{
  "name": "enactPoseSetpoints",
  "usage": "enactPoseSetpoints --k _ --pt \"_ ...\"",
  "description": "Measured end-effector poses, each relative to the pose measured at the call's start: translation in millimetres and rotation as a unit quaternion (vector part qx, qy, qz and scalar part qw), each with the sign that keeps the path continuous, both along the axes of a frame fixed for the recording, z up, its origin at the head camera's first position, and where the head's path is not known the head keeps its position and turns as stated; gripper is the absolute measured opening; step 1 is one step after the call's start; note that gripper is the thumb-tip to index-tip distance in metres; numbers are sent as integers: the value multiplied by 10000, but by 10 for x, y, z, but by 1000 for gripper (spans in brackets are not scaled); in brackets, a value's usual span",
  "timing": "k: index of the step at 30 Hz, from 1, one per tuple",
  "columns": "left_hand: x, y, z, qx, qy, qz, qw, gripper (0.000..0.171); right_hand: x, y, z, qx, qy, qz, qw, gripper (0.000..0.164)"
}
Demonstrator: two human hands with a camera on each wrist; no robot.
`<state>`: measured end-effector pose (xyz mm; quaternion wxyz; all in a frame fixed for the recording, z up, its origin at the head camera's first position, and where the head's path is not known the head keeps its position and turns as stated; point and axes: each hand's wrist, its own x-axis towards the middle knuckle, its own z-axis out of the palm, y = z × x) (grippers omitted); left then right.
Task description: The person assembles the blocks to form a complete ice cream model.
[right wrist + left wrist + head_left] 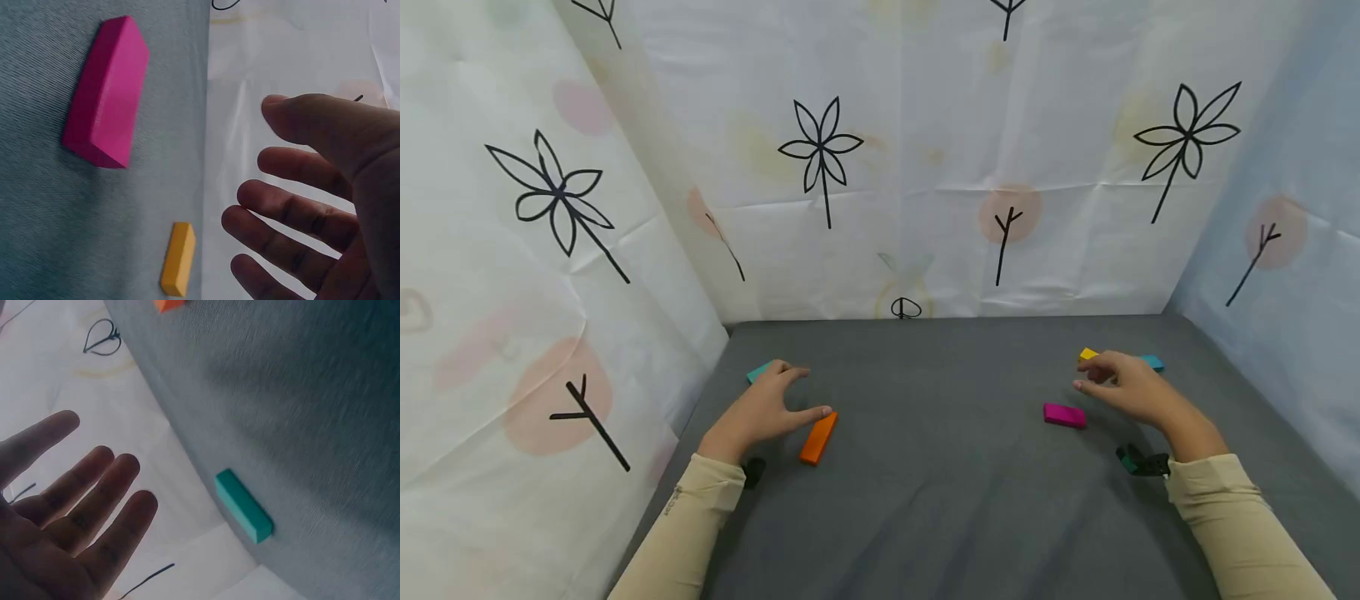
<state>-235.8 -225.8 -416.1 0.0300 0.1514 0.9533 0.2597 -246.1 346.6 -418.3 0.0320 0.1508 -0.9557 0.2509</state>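
Grey table cover [940, 467]: matt, woven cloth. Magenta block [109, 100]: smooth, low sheen. Backdrop [917, 242]: creased, cloth-like.

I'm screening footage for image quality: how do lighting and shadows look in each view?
Head: diffuse light, soft shadows on gray cloth beside both sleeves; left wrist: left hand shaded against the paler backdrop, cloth darkest upper right; right wrist: right hand likewise dim.

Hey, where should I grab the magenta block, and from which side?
Probably pinch the magenta block at mid-length, thumb and fingers on its two long sides, coming from above with the right hand. It lies flat, long and narrow, so its width should suit a pinch; no other block touches it, and that hand is the nearer one.
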Motion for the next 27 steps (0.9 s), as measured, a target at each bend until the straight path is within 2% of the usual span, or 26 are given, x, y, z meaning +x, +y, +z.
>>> enactPoseSetpoints --k 4,9,14,22,27 --pt "38 33 -88 -38 -35 -89 9999 79 31 -19 -74 -25 -37 165 9999 35" --pt "102 68 -174 -97 -279 -171 9994 72 55 -21 -158 37 -279 419 9987 27" --pt "140 73 -220 -26 -430 -384 9983 62 81 -11 -211 46 -435 411 9982 28" --pt "142 63 -285 225 -611 -619 9960 64 104 21 -261 -20 -384 485 9981 28" --pt "162 72 -313 277 -769 -509 9954 59 95 36 -301 -1 -408 504 9979 26"
